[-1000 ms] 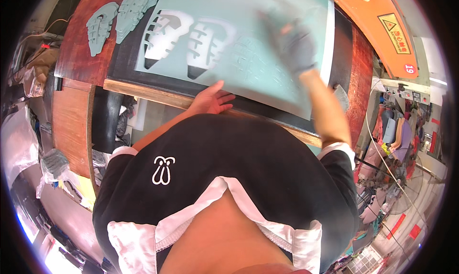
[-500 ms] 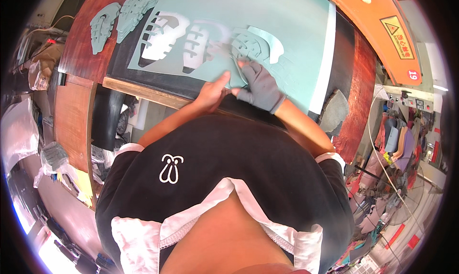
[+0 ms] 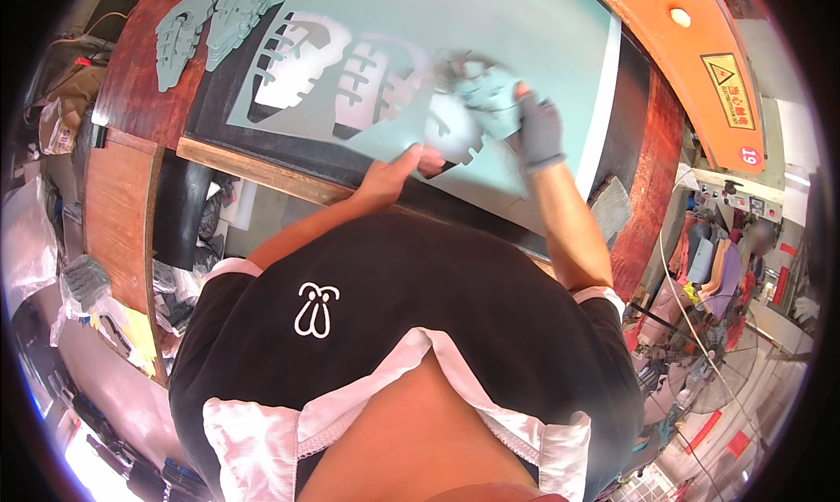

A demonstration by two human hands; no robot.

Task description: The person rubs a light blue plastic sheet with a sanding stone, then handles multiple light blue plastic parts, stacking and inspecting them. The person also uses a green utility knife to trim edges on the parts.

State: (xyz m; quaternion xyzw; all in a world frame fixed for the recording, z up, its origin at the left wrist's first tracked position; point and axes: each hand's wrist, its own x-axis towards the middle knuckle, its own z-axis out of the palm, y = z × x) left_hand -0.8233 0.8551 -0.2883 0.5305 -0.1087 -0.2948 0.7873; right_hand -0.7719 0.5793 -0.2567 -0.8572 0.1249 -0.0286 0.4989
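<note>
A pale green sheet (image 3: 560, 56) with several cut-out shapes lies on a black board (image 3: 219, 108). My bare left hand (image 3: 395, 176) pinches the sheet's near edge beside the third opening. My right hand (image 3: 540, 133), in a grey glove with bare fingertips, grips a slotted pale green cut-out piece (image 3: 492, 99) above the sheet. The piece is smeared by motion, and its lower side hangs tilted over the opening. White surface shows through the openings, with black at their near ends.
Slotted green pieces are stacked (image 3: 241, 21) at the far left, beside a smaller pile (image 3: 182, 42) on the reddish wooden table (image 3: 131, 91). An orange machine arm (image 3: 700, 29) with a warning label reaches over the far right. A grey scrap (image 3: 610, 206) lies on the right edge.
My right hand has moved right and slightly up, pulling the cut-out piece out of the sheet and leaving an opening. My left hand stays at the sheet's near edge.
</note>
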